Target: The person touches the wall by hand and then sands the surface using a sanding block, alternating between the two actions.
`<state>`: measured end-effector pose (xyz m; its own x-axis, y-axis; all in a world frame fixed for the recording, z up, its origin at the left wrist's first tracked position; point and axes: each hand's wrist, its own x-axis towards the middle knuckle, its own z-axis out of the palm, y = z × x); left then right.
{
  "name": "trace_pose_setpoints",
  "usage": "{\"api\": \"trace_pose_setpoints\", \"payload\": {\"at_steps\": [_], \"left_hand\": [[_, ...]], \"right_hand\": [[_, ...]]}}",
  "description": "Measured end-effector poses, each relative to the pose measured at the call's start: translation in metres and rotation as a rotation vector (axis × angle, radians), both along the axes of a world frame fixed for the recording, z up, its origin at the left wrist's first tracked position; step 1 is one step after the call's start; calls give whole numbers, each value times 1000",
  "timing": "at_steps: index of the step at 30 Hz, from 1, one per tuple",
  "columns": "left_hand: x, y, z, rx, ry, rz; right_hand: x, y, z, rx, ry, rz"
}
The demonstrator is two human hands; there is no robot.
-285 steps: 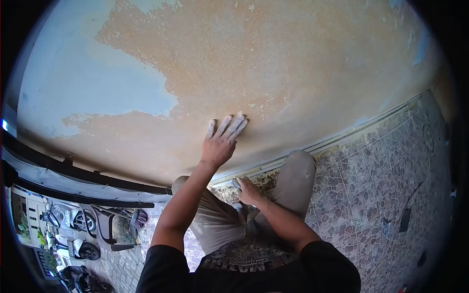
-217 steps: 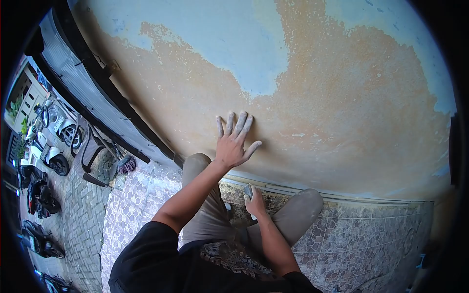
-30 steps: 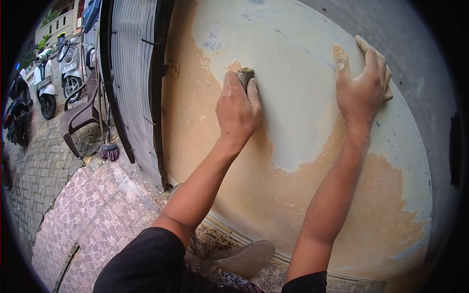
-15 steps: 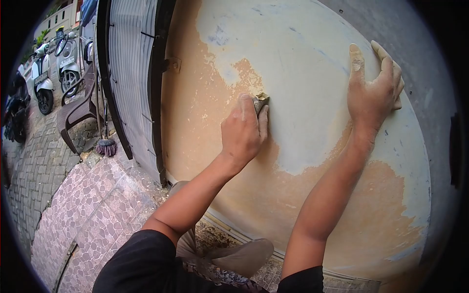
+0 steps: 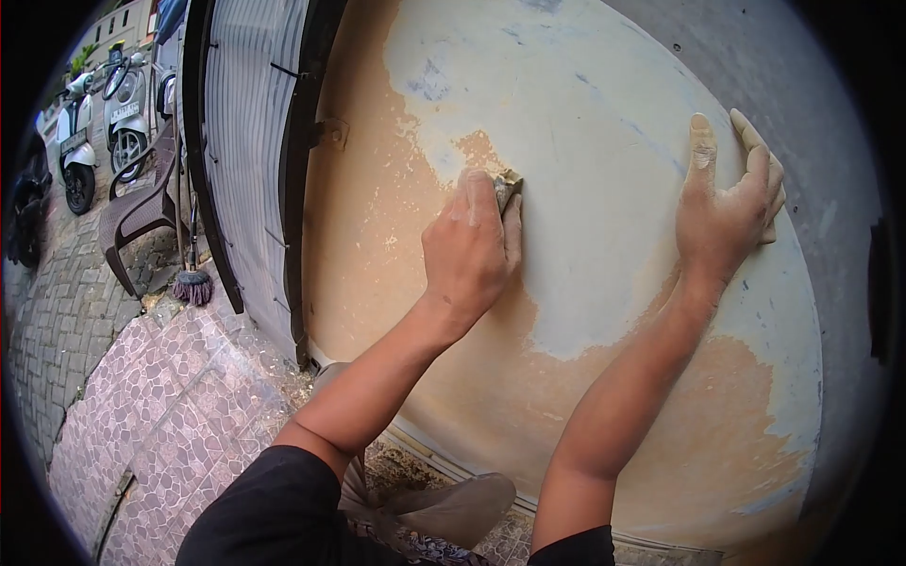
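Note:
A large curved panel (image 5: 604, 236) fills the middle and right, part pale grey-white, part tan with a ragged border between the two. My left hand (image 5: 469, 236) is closed round a small folded piece of sandpaper (image 5: 508, 189) and presses it to the panel where the tan and pale areas meet. Dusty fingers of my right hand (image 5: 727, 203) are spread at the panel's right edge, the thumb on its face and the other fingertips over the rim. That hand holds no tool.
Left of the panel stands a striped sheet in a dark frame (image 5: 250, 141). Beyond are a brown plastic chair (image 5: 146, 212), a brush (image 5: 192, 287) with purple bristles, and parked scooters (image 5: 77, 141). Patterned tiles (image 5: 142, 396) cover the ground at lower left.
My left hand and the sandpaper have shifted slightly up across the panel. The view has tilted a little, and my right hand sits slightly lower in it, still at the rim.

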<state>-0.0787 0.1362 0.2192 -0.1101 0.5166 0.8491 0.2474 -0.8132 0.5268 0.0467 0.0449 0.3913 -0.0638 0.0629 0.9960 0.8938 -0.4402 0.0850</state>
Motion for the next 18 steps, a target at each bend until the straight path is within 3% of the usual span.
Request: {"api": "trace_pose_setpoints", "payload": {"at_steps": [4,8,12,15,18], "left_hand": [[5,7,13,-10,-136,48],[5,-18,-24,-55,-13,8],[-10,-2,7,-84,79,-48],[-7,14,31,-24,-86,37],[-4,-6,3,-88,-13,-6]], "right_hand": [[1,-5,3,-35,-14,50],[-1,-4,2,-21,-3,12],[-4,-2,1,-11,7,18],[-1,-5,3,-43,22,97],[-2,-3,3,-26,-1,62]]}}
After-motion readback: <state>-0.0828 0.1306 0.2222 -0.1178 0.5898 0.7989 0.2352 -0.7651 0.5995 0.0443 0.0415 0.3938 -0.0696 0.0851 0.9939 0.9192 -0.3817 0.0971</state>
